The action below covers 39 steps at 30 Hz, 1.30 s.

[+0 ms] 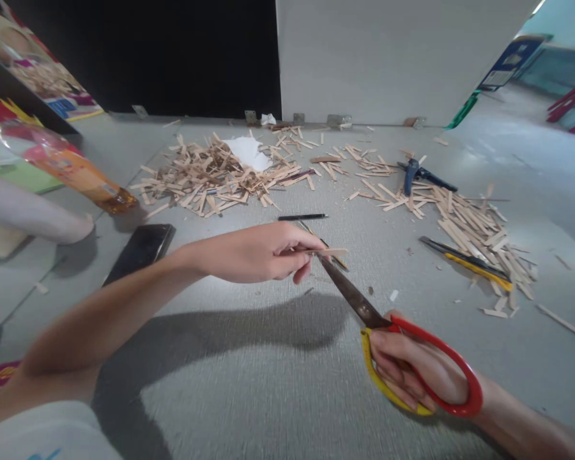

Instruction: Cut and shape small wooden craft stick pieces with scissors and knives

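Between the thumb and fingers of my left hand [256, 252] is a thin wooden stick [336, 252], its rounded end poking out to the right. My right hand [407, 367] grips a pair of scissors [359, 303] with one red and one yellow handle. The scissors point up and left, and their blade tips reach the stick just beside my left fingertips. Whether the blades touch the wood, I cannot tell. Behind my left fingers lies a black pen [303, 217], with another slim tool partly hidden under the stick.
A large heap of wooden sticks [206, 172] lies at the back, with a white paper [247, 153] on it. More cut pieces [474, 223] lie right, near blue-handled clippers [414, 176] and a yellow-black cutter [469, 262]. Left are a phone [141, 249], a bottle [84, 169] and another person's arm [33, 207].
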Tool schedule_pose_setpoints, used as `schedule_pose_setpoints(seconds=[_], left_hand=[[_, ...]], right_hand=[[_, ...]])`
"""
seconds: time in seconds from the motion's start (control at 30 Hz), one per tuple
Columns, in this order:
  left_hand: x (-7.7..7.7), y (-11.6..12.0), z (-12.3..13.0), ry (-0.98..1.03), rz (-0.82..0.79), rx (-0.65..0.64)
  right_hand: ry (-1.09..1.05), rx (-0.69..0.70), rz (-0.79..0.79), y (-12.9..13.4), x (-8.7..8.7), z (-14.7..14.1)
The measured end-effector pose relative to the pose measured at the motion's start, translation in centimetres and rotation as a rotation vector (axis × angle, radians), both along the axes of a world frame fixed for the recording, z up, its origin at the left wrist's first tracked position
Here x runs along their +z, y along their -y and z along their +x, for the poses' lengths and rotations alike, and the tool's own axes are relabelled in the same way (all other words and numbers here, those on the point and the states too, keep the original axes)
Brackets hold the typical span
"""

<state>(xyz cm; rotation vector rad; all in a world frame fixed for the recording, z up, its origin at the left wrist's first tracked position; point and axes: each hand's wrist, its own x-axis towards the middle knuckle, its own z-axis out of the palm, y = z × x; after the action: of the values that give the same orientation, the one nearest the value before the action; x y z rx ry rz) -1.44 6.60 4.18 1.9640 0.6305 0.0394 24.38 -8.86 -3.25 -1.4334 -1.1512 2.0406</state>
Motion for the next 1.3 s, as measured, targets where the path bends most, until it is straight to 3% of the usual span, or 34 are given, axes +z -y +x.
schedule_pose_setpoints(seconds=[0.27,0.97,1.3], left_hand=[[-0.1,-0.3,-0.2,0.062,-0.329,0.103],[0.6,1.3,0.1,0.116,-0.394,0.124],[0.5,1.1,0.0,0.106,-0.250,0.057]], right_hand=[[0.013,0.008,0.079,-0.5,0.3,0.0],[0.111,-0.014,0.050,0.5,1.7,-0.3],[0.151,-0.027,0.032,0.2,1.0,-0.1]])
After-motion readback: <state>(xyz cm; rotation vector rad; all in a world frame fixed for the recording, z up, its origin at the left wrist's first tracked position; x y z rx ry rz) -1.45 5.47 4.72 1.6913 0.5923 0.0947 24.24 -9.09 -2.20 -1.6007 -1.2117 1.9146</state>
